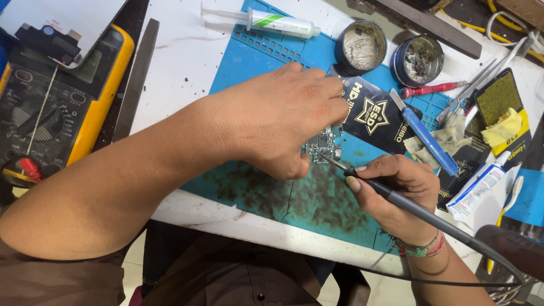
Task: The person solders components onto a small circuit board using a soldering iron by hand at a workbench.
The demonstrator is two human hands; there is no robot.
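The left hand (283, 116) pinched a small board (323, 146) near the middle of the blue mat (249, 62). The right hand (396, 190) gripped an iron (391, 195) firmly, its tip touching the board.

a white worktop (187, 62), speckled with dark crumbs and scuffed, fills the view under even, bright light. a blue work mat (249, 62) covers its middle, blackened along the near part. below the worktop's near edge, a strip of pale floor (133, 260) shows.
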